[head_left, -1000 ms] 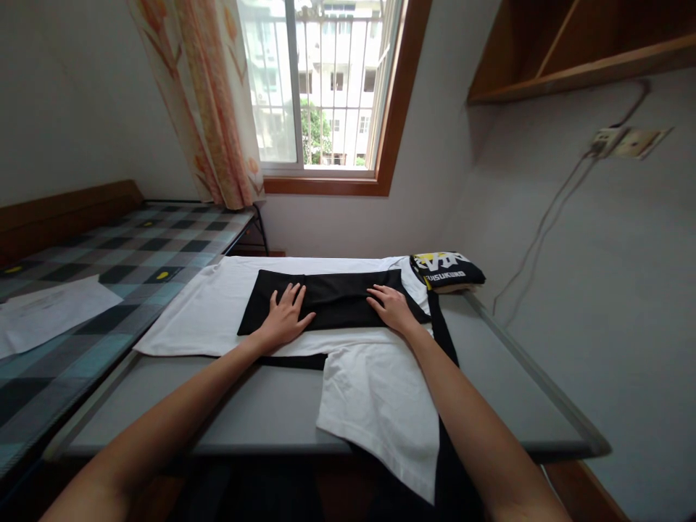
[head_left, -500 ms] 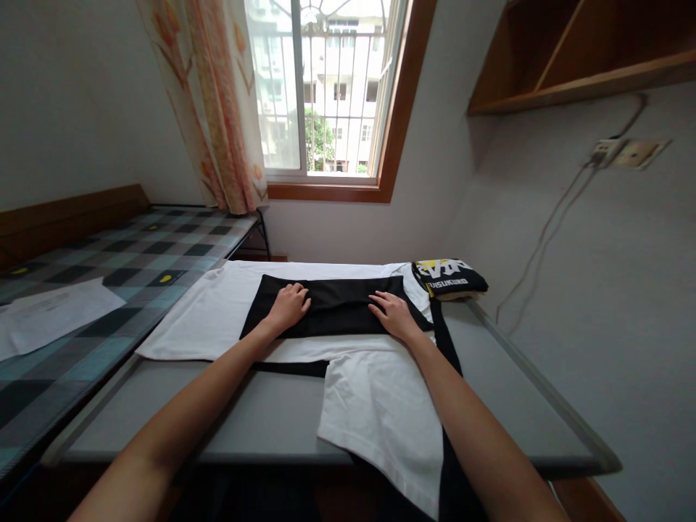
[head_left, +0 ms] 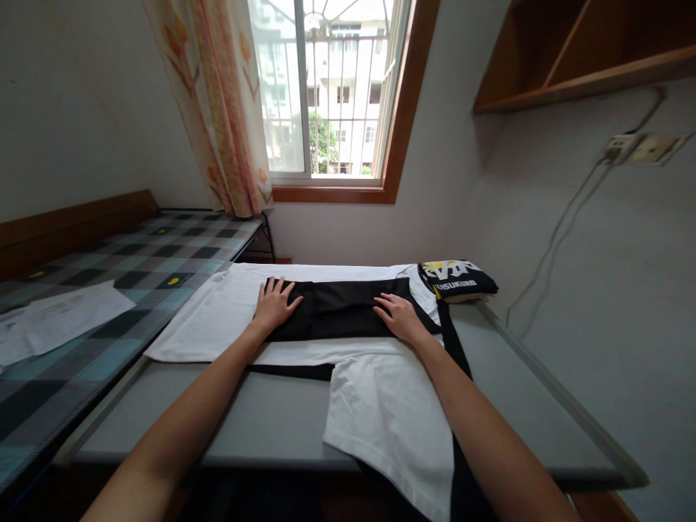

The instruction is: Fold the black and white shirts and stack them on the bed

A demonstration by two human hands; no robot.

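Observation:
A white T-shirt (head_left: 201,319) lies spread on the grey table (head_left: 272,420), one sleeve hanging toward me over the front edge. On top of it rests a folded black garment (head_left: 342,312), its exact kind unclear. My left hand (head_left: 275,306) lies flat with fingers spread on the black cloth's left end. Toward its right end, my right hand (head_left: 399,317) rests on the cloth, fingers stretched out. More black fabric (head_left: 293,371) shows from under the white shirt. Beside the collar sits a folded black garment with white and yellow print (head_left: 460,280).
At left stands a bed with a checked cover (head_left: 130,254) and sheets of paper (head_left: 65,319) on it. A curtain (head_left: 222,109) hangs by the barred window (head_left: 337,101). Wooden shelves (head_left: 587,58) and a socket with cables (head_left: 620,148) are on the right wall.
My left hand has slid left along the black garment and its fingers have spread. My right hand stays in nearly the same place on the cloth. The view has shifted slightly.

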